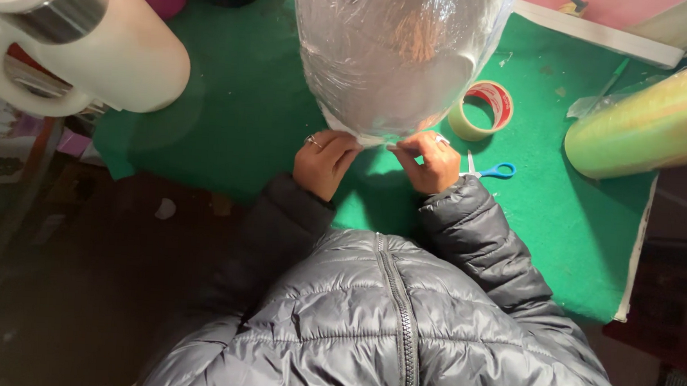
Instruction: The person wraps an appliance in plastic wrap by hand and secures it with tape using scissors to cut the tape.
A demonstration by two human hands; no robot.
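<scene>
A large bundle wrapped in clear plastic film (394, 51) stands on the green felt table cover (238, 109). My left hand (324, 162), with a ring on one finger, pinches the film at the bundle's lower edge. My right hand (431, 162) grips the same lower edge just to the right. Both hands touch the wrap; the wrapped contents are blurred by the film. I wear a dark puffer jacket (384, 320).
A roll of tape (483, 109) lies right of the bundle, blue-handled scissors (489, 171) beside my right hand. A big roll of yellowish film (649, 123) lies at the right. A white jug with a metal band (77, 38) stands at the upper left.
</scene>
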